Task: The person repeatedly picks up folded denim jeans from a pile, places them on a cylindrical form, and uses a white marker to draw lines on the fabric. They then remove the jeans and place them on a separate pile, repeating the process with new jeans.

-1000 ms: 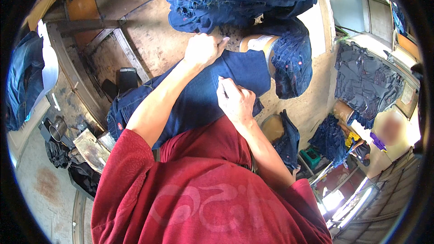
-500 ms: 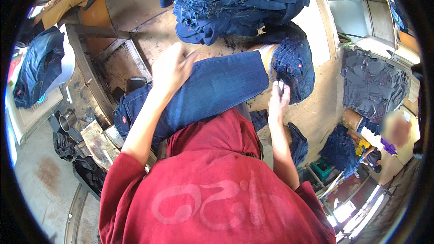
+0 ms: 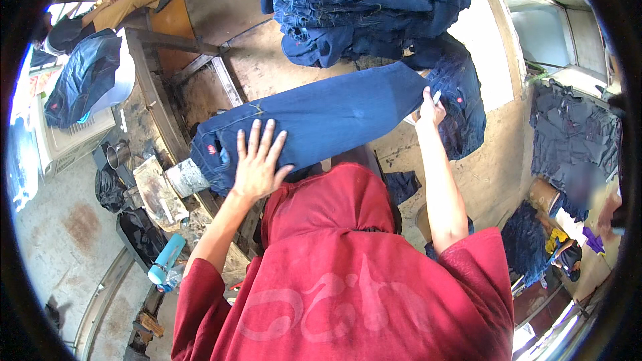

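Observation:
A leg of dark blue denim jeans (image 3: 341,110) stretches across in front of me over a long form, whose pale, worn end (image 3: 187,177) shows at the left. My left hand (image 3: 259,164) lies flat on the denim near its left end, fingers spread. At the far right end, my right hand (image 3: 430,112) is closed at the tapered edge of the leg. A small whitish thing, too small to name, shows at its fingers. Just beyond that hand hangs more bunched denim (image 3: 461,120) with a red mark.
A tall stack of folded jeans (image 3: 368,7) stands ahead. Dark grey garments (image 3: 568,127) lie at the right. On the left are a wooden frame (image 3: 157,100), a metal cup (image 3: 118,154) and a turquoise bottle (image 3: 167,259). Another person's tan-trousered legs (image 3: 127,7) show at upper left.
My left hand has come down from above the denim and now rests flat on it. The leg's right end is drawn farther over, covering the form's end, with my right hand at its edge.

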Tool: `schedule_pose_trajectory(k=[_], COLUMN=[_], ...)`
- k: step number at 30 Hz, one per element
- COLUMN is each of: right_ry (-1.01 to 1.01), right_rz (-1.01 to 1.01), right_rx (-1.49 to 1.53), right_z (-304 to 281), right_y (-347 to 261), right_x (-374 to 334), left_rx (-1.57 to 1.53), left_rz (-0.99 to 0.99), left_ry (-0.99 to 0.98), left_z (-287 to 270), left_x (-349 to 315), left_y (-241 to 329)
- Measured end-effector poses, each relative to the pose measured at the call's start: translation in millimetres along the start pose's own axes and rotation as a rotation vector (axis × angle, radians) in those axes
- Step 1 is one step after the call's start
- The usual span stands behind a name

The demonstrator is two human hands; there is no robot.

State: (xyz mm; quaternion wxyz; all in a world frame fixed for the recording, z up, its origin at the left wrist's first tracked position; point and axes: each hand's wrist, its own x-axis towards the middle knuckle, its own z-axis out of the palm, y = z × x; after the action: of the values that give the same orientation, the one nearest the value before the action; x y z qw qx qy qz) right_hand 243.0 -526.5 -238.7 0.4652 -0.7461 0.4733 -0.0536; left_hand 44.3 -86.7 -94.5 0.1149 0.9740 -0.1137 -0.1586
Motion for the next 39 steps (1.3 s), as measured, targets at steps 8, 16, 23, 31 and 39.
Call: schedule_pose_trajectory(k=[8, 16, 23, 31, 39], right_ry=[-0.055, -0.493, -0.553, -0.496, -0.535], right_rz=[0.032, -0.803, -1.205, -1.110, -1.059], right_rx=[-0.289, -0.245, -0.230, -0.441, -0.519], right_z=[-5, -29, 39, 74, 70], right_y=[7, -62, -73, -69, -72], right_x=[15, -252, -391, -401, -403], left_rx=[-0.246, -0.200, -0.613, -0.674, -0.721], left_rz=[-0.045, 0.194, 0.395, 0.322, 0.250], left_ry=[0.339, 0.349, -0.064, -0.016, -0.111], left_z=[-28, -28, -44, -33, -32], left_x=[20, 79, 121, 128, 127], left_y=[-29, -100, -150, -153, -156])
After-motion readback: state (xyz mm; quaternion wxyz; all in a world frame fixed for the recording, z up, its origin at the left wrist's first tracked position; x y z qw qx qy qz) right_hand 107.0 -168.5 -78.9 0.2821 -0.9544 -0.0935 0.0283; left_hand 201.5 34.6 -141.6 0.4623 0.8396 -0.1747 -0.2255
